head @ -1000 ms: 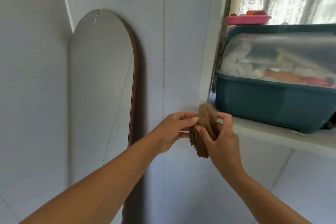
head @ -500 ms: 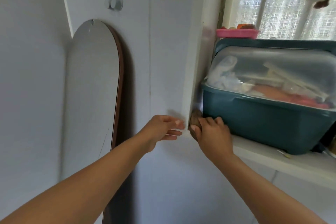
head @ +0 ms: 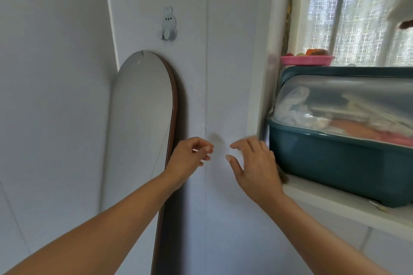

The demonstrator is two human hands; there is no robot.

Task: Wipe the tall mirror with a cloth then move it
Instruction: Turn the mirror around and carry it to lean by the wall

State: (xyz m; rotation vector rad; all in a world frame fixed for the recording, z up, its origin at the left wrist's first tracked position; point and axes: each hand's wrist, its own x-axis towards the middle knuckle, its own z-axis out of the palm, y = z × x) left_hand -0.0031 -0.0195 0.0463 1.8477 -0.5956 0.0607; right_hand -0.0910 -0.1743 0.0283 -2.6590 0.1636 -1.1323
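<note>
Looking at centre frame, I see both hands empty in front of the white wall. My left hand (head: 190, 159) is loosely curled, thumb and fingertips nearly meeting on nothing. My right hand (head: 257, 167) is spread wide, just beside the teal bin (head: 335, 163) on the white shelf (head: 348, 207) at right. A sliver of the brown cloth (head: 283, 178) shows behind that hand, at the bin's foot. The tall mirror (head: 143, 123) leans on the wall left of centre, under a rabbit hook (head: 169, 23).
</note>
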